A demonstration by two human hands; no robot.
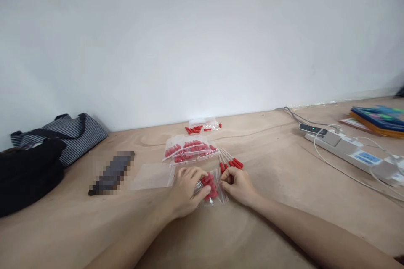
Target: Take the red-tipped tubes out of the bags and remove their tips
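Note:
A clear zip bag (214, 201) lies on the table in front of me, with several red-tipped thin sticks (211, 184) inside it. My left hand (188, 191) grips it from the left, thumb and fingers closed around the bag and its sticks. At the bag's right edge, by the zip strip, my right hand (239, 185) is closed in a pinch on the plastic. Just beyond the right hand, several loose white sticks with red ends (236, 163) are fanned out. Part of the bag is hidden under my left hand.
Filled zip bags (189, 150) overlap farther back, with loose red pieces (193, 129) near the wall. Flat clear bags (151, 176) and a blurred-out dark object (113, 172) lie left. A striped bag (75, 136) stands far left; a power strip (353, 153) with cables lies right.

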